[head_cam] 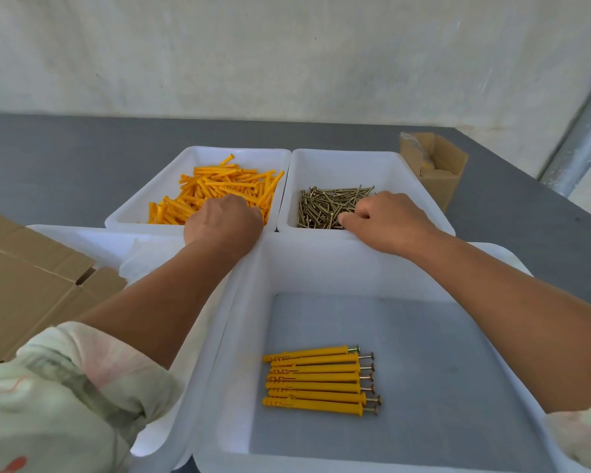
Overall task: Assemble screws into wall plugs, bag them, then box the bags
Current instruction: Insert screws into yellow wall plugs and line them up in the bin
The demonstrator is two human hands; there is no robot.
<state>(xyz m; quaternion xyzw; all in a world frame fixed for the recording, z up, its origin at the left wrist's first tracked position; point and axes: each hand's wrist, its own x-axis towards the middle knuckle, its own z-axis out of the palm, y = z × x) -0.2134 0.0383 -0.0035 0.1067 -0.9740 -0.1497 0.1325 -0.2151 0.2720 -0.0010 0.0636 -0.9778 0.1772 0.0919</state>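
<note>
Left hand is being held knuckles-up over the near end of the yellow wall plugs in the far-left white tray. Its fingers are being curled down out of sight, so whether a plug is being gripped cannot be told.

Right hand is being held in the far-right white tray, fingers bent, tips being rested on the heap of brass-coloured screws — a pinched screw cannot be confirmed.

Both forearms are being stretched across the far wall of the near tray. On its floor, seven assembled plugs are being kept side by side, with screw heads pointing right and shanks only partly seated.

To the left, a further white tray is being occupied by thin clear plastic. Flattened cardboard is being kept at the left edge.

A small open cardboard box is being stood on the grey desk, just right of the screw tray — contents unclear.
</note>
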